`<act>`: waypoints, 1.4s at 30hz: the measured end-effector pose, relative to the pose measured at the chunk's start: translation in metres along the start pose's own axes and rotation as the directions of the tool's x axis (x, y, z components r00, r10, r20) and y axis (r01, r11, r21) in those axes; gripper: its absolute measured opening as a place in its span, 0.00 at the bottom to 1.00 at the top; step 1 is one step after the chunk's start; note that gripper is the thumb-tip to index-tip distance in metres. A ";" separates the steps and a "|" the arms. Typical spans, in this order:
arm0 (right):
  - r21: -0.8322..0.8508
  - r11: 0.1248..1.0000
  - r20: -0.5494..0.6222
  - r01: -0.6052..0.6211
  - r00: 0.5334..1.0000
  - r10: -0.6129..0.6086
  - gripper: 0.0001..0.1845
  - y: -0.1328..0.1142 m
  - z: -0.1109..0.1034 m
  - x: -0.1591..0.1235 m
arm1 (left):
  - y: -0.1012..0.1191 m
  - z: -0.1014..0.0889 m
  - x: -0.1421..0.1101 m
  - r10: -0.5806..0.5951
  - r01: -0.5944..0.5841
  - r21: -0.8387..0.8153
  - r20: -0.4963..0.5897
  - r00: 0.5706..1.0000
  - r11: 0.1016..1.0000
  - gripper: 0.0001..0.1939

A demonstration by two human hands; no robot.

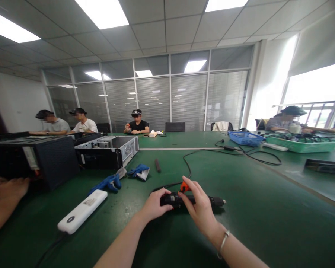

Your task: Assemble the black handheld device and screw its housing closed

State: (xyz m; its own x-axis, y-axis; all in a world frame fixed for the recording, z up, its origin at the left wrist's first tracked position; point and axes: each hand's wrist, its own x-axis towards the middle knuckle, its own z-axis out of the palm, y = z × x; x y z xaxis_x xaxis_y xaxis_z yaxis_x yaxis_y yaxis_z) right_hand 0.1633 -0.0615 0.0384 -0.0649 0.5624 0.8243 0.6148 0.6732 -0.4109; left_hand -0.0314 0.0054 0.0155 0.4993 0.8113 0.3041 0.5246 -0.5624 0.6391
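Observation:
A black electric screwdriver (216, 201) lies across the green table in front of me, its metal tip to the right. My left hand (155, 204) is closed around its left end, thumb and fingers on the body. Over the middle of the tool, my right hand (198, 203) pinches a small orange piece (185, 186) with black on it between thumb and fingers. Whether this piece is joined to the screwdriver I cannot tell. A black cord (187, 167) runs from the tool's left side toward the back of the table.
Blue gloves (107, 183), a white power strip (83, 211) and a dark bar (158, 165) lie left of the tool. Computer cases (58, 160) stand farther left, beside another person's hands (12, 191). Blue (245, 139) and green baskets (304, 145) stand back right. Several people sit around.

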 end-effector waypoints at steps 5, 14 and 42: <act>0.006 1.000 -0.017 -0.011 1.000 0.011 0.28 0.002 0.000 0.000 | 0.003 0.001 0.000 -0.031 0.030 0.073 0.013 0.999 0.997 0.28; -0.007 1.000 -0.035 0.007 0.999 -0.007 0.27 0.005 0.000 -0.001 | -0.002 0.001 0.001 -0.003 0.001 0.061 0.031 1.000 0.998 0.24; 0.016 0.999 0.002 0.042 0.999 -0.042 0.29 -0.006 -0.007 0.002 | 0.013 0.006 -0.003 0.027 -0.016 -0.094 0.112 0.993 0.995 0.20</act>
State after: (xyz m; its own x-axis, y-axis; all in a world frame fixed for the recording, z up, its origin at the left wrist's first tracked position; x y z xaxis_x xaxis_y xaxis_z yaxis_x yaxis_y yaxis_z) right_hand 0.1656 -0.0677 0.0451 -0.0919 0.5344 0.8402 0.5990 0.7037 -0.3821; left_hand -0.0218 -0.0057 0.0189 0.5869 0.7732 0.2403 0.4496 -0.5580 0.6975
